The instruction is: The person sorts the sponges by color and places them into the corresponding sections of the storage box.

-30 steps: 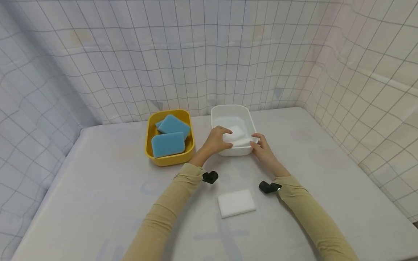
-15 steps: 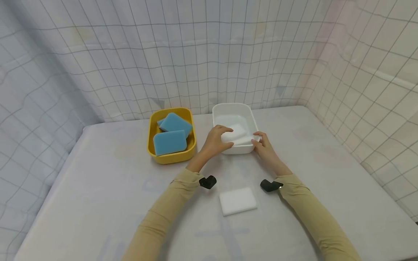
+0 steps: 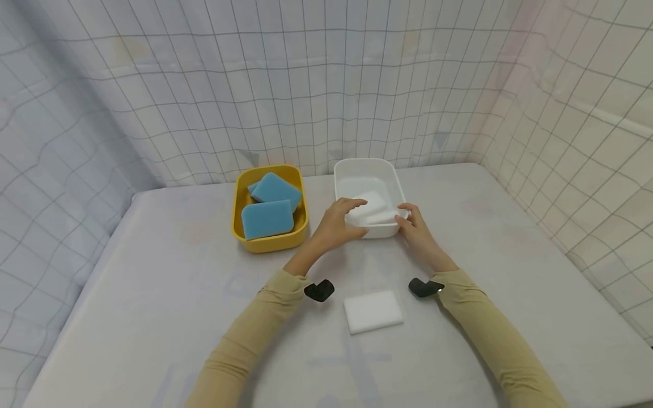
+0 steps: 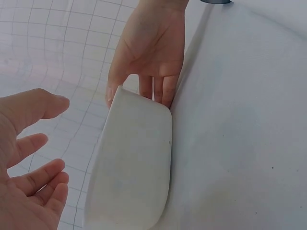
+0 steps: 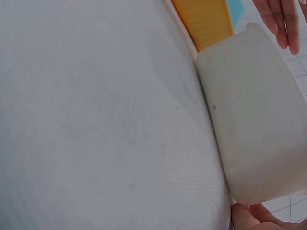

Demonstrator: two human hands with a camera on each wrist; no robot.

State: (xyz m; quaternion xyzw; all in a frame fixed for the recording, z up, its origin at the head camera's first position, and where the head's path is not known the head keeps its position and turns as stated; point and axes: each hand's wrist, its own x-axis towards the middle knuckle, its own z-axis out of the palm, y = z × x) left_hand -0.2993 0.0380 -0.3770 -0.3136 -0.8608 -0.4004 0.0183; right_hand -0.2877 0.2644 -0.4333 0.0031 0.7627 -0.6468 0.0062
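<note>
A white plastic bin [image 3: 364, 165] stands near the back of the table, with white sponges [image 3: 369, 205] lying inside. My right hand [image 3: 420, 241] grips its near right corner, thumb and fingers on either side of the wall in the left wrist view. Above the bin's near left part, my left hand [image 3: 331, 226] has its thumb and fingers spread apart. Nothing lies between them in the left wrist view. Another white sponge [image 3: 373, 311] rests flat on the table between my forearms. The left hand partly hides the bin's contents.
Left of the white bin stands a yellow bin [image 3: 270, 245] holding several blue sponges [image 3: 267, 219], stacked and tilted. The white-covered table [image 3: 168, 294] meets gridded curtains [image 3: 285, 73] at the back and sides.
My left hand's thumb has spread away from the fingers, and its wrist has shifted toward me and left. My right hand keeps its grip on the bin. The head view has shifted slightly.
</note>
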